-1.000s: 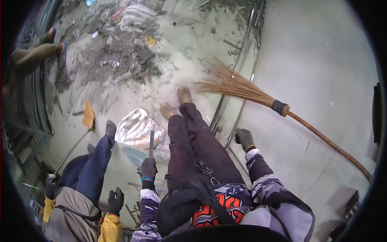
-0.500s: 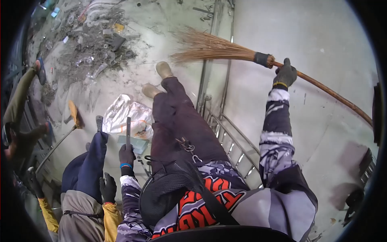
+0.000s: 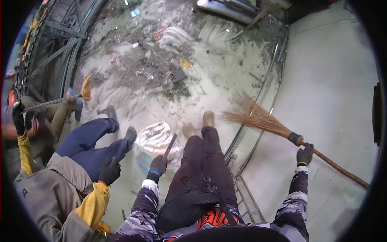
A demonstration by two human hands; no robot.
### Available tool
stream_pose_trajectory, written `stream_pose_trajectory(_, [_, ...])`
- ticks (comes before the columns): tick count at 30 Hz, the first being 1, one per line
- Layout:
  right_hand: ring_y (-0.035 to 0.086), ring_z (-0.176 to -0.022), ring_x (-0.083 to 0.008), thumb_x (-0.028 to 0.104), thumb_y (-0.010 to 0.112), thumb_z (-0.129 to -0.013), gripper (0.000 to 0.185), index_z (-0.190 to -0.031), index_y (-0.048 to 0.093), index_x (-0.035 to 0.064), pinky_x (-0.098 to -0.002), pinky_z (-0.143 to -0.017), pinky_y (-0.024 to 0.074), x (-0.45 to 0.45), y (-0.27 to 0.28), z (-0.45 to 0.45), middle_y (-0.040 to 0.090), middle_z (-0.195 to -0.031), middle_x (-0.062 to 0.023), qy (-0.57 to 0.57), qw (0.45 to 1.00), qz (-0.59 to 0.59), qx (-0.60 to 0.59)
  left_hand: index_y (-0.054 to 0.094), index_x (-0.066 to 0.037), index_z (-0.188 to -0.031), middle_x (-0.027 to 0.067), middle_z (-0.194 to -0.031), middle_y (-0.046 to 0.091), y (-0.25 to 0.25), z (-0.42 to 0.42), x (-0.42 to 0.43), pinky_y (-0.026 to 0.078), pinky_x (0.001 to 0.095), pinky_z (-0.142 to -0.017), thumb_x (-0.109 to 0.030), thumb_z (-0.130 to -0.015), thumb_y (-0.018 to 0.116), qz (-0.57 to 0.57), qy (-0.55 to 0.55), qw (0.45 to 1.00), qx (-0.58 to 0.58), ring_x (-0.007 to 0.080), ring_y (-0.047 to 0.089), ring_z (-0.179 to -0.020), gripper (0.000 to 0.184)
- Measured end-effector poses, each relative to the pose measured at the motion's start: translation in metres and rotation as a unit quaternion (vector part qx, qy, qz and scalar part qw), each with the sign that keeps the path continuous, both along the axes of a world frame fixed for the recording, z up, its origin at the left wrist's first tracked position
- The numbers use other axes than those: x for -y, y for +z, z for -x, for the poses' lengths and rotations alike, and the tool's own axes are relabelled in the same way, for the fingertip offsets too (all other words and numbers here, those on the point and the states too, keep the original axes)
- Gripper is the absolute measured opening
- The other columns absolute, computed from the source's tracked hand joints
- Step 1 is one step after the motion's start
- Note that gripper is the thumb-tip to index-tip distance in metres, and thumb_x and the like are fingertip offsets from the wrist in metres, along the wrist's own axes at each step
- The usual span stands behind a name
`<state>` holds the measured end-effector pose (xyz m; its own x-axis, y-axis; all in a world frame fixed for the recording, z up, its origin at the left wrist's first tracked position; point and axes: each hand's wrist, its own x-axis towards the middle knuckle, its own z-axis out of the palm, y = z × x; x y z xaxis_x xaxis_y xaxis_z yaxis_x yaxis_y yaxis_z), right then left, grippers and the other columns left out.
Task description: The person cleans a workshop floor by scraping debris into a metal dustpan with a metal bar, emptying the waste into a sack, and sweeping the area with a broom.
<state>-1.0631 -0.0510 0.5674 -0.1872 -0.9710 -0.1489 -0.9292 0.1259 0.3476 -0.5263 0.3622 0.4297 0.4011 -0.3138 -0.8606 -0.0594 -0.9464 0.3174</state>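
Note:
My right hand [image 3: 305, 154], in a dark glove with a yellow cuff edge, is closed round the wooden handle of a stick broom [image 3: 266, 120], just below its black binding. The bristles point left and the handle runs down to the right. My left hand [image 3: 158, 164], gloved with a blue band at the wrist, grips a narrow flat metal strip [image 3: 170, 146] that points up and away. Behind the strip lies a crumpled white sack [image 3: 155, 135] on the floor, beside my shoes. Exactly what kind of tool the strip is does not show.
To my left stands a co-worker in yellow sleeves [image 3: 92, 205], one gloved hand on a long-handled broom [image 3: 86, 88]. Another person is partly hidden behind. Dirt and scraps [image 3: 161, 76] cover the floor ahead. Metal rails [image 3: 258, 115] run along the pale wall at right.
My view has swung, so more floor ahead shows and both my hands appear lower and further right. The co-worker's far hand has risen with the broom. My holds stay the same.

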Motion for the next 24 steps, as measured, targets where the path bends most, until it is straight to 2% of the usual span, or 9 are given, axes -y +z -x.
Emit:
stream_pose_trajectory(1, [0.047,-0.122,-0.0363,0.011,0.065,-0.076,0.041,-0.116,0.057,0.0030,-0.0415,-0.102,0.0413,0.005,-0.011,0.003,0.050,-0.130,-0.0193,0.013,0.999,0.009,0.041,0.062,-0.002,-0.081,0.0109,-0.063,0.060,0.015,0.004,0.009,0.045,0.0360,-0.054,-0.033,-0.088,0.053,0.005,0.043,0.999,-0.022,0.0204,0.059,-0.055,0.033])
stream_pose_trajectory(4, [0.053,-0.113,-0.0351,0.012,0.067,-0.077,0.040,-0.114,0.053,0.0021,-0.0422,-0.098,0.0426,-0.024,-0.049,-0.028,0.057,-0.115,-0.0184,0.261,0.947,0.152,0.112,0.064,-0.004,-0.080,0.0143,-0.066,0.063,0.004,0.009,-0.014,0.049,0.0389,-0.055,-0.032,-0.087,0.049,0.042,-0.039,0.997,0.058,0.0241,0.062,-0.056,0.033])
stream_pose_trajectory(5, [0.054,-0.110,-0.0333,0.013,0.069,-0.076,0.042,-0.114,0.054,0.0051,-0.0412,-0.096,0.0437,-0.039,-0.048,-0.046,0.058,-0.114,-0.0147,0.077,0.964,-0.053,0.247,0.065,-0.004,-0.080,0.0159,-0.069,0.064,0.021,0.011,-0.009,0.049,0.0405,-0.058,-0.030,-0.087,0.051,0.003,0.035,0.999,0.008,0.0271,0.065,-0.063,0.030])
stream_pose_trajectory(8, [0.065,-0.072,-0.0238,0.016,0.073,-0.074,0.039,-0.109,0.059,0.0079,-0.0351,-0.073,0.0541,-0.100,-0.071,-0.109,0.060,-0.103,-0.0115,0.147,0.882,-0.202,0.399,0.065,-0.005,-0.083,0.0187,-0.074,0.066,-0.009,0.022,-0.045,0.051,0.0444,-0.065,-0.027,-0.087,0.052,0.001,0.150,0.988,-0.035,0.0318,0.067,-0.073,0.027])
stream_pose_trajectory(10, [0.066,-0.085,-0.0245,0.018,0.071,-0.075,0.034,-0.107,0.064,0.0081,-0.0347,-0.077,0.0545,-0.127,-0.060,-0.157,0.061,-0.106,-0.0127,0.166,0.850,-0.307,0.394,0.064,-0.007,-0.089,0.0142,-0.076,0.067,-0.035,0.033,-0.085,0.053,0.0436,-0.069,-0.020,-0.081,0.060,0.042,-0.226,0.965,0.127,0.0329,0.066,-0.074,0.016])
stream_pose_trajectory(11, [0.065,-0.081,-0.0243,0.023,0.071,-0.075,0.038,-0.108,0.064,0.0067,-0.0356,-0.077,0.0524,-0.131,-0.043,-0.181,0.062,-0.103,-0.0134,0.176,0.836,-0.334,0.397,0.064,-0.008,-0.095,0.0137,-0.078,0.068,-0.048,0.045,-0.100,0.053,0.0464,-0.069,-0.016,-0.079,0.061,0.045,-0.223,0.961,0.159,0.0341,0.066,-0.075,0.018])
stream_pose_trajectory(17, [0.060,-0.075,-0.0162,0.012,0.064,-0.081,0.030,-0.108,0.061,-0.0004,-0.0294,-0.069,0.0504,-0.100,-0.047,-0.203,0.065,-0.091,-0.0076,0.109,0.811,-0.420,0.393,0.069,-0.005,-0.087,0.0191,-0.085,0.068,-0.040,0.081,-0.129,0.053,0.0459,-0.070,-0.018,-0.081,0.061,0.059,-0.165,0.971,0.164,0.0346,0.067,-0.078,0.016])
stream_pose_trajectory(21, [0.056,-0.057,-0.0129,0.009,0.060,-0.082,0.024,-0.105,0.061,0.0014,-0.0260,-0.051,0.0464,-0.057,-0.039,-0.217,0.060,-0.075,-0.0059,-0.022,0.846,-0.406,0.345,0.069,-0.004,-0.092,0.0214,-0.097,0.067,-0.009,0.084,-0.109,0.052,0.0440,-0.078,-0.011,-0.078,0.064,-0.035,0.155,0.987,-0.027,0.0356,0.066,-0.088,0.016])
stream_pose_trajectory(24, [0.057,-0.055,-0.0149,0.010,0.061,-0.081,0.025,-0.105,0.061,0.0005,-0.0275,-0.049,0.0479,-0.024,-0.025,-0.228,0.061,-0.075,-0.0067,-0.005,0.861,-0.395,0.321,0.069,-0.004,-0.092,0.0206,-0.095,0.067,-0.046,0.141,-0.123,0.052,0.0438,-0.080,-0.016,-0.080,0.063,-0.031,0.146,0.989,0.019,0.0360,0.066,-0.089,0.018])
